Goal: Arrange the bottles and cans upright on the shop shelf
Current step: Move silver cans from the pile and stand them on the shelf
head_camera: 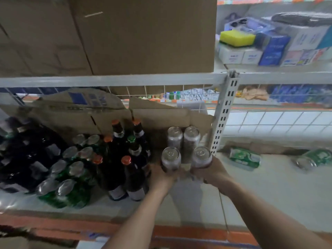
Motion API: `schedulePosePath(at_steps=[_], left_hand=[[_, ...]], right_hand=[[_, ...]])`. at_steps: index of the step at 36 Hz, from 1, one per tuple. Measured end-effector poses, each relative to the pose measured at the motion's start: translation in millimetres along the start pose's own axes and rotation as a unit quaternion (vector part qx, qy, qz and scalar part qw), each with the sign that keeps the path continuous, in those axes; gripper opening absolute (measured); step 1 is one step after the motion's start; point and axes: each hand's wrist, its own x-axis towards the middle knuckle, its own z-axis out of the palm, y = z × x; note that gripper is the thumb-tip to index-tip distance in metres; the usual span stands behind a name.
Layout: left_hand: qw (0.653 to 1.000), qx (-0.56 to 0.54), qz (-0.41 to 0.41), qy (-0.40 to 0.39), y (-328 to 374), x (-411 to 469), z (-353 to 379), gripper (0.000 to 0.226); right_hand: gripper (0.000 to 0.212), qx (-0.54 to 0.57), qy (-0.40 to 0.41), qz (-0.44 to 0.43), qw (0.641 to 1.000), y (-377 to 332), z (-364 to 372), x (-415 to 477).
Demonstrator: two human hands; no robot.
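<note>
My left hand (pixel 162 174) grips a silver can (pixel 170 158) upright on the white shelf (pixel 269 193). Beside it, my right hand (pixel 212 172) grips a second silver can (pixel 201 157), also upright. Two more silver cans (pixel 183 137) stand just behind them, against flattened cardboard. To the left stand dark bottles with orange caps (pixel 128 177), and left of those green cans (pixel 71 177). On the shelf to the right, two green cans lie on their sides: one (pixel 245 158) near the post, the other (pixel 316 159) at the far right.
A white slotted upright post (pixel 224 114) rises right behind the right-hand can. Large cardboard boxes (pixel 125 33) fill the shelf above. Small boxed goods and a yellow sponge (pixel 237 38) sit upper right. The shelf's front edge has an orange strip (pixel 188 232).
</note>
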Motion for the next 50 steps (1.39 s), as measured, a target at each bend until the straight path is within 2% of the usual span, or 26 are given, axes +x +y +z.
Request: schedulePosePath(at_steps=[4, 8, 13, 15, 19, 22, 26, 32, 34, 36, 40, 42, 43, 46, 50], left_hand=[[0.999, -0.012, -0.03, -0.025, 4, 6, 8, 0.061], [0.998, -0.012, -0.042, -0.037, 2, 19, 17, 0.078], [0.998, 0.056, -0.027, -0.02, 1, 30, 25, 0.074], [0.998, 0.065, -0.023, -0.013, 13, 27, 26, 0.064], [0.99, 0.123, -0.05, -0.051, 29, 23, 27, 0.038], [0.991, 0.111, -0.063, -0.031, 34, 23, 23, 0.023], [0.991, 0.11, -0.057, -0.049, 40, 21, 21, 0.024], [0.987, 0.095, -0.112, -0.065, 35, 25, 23, 0.013], [0.983, 0.099, -0.138, -0.07, 33, 27, 22, 0.02], [0.982, 0.091, -0.145, -0.078, 29, 28, 20, 0.036], [0.989, 0.041, -0.116, -0.08, 12, 28, 16, 0.084], [0.991, 0.031, -0.102, -0.075, 8, 21, 14, 0.119], [0.992, 0.029, -0.098, -0.072, 9, 16, 14, 0.127], [0.991, 0.069, -0.089, -0.07, -1, 6, 12, 0.117], [0.982, 0.158, -0.058, -0.08, 0, -9, 6, 0.089]], right_hand=[[0.026, -0.003, 0.005, 0.021, 1.0, 7, -4, 16], [0.052, -0.024, -0.003, -0.02, 1.0, 11, -4, 20], [0.04, -0.01, 0.008, -0.041, 0.999, 15, 0, 29], [0.04, -0.011, 0.0, -0.047, 0.999, 13, 2, 34], [0.028, -0.021, 0.001, -0.052, 0.998, 10, 8, 47], [0.033, -0.016, 0.004, -0.042, 0.999, 13, 12, 54], [0.037, -0.012, 0.0, -0.037, 0.999, 15, 14, 58], [0.036, 0.007, -0.007, -0.035, 0.999, 15, 12, 57], [0.042, 0.002, -0.008, -0.035, 0.999, 13, 13, 55], [0.053, 0.012, -0.008, -0.028, 1.0, 13, 13, 53], [0.071, -0.012, 0.004, -0.007, 1.0, 13, 13, 41], [0.078, -0.033, 0.011, 0.026, 0.999, 9, 11, 30], [0.084, -0.041, 0.011, 0.041, 0.998, 8, 10, 25], [0.1, -0.058, 0.005, 0.072, 0.996, 11, 4, 12], [0.104, -0.072, 0.027, 0.076, 0.994, 12, -5, -4]])
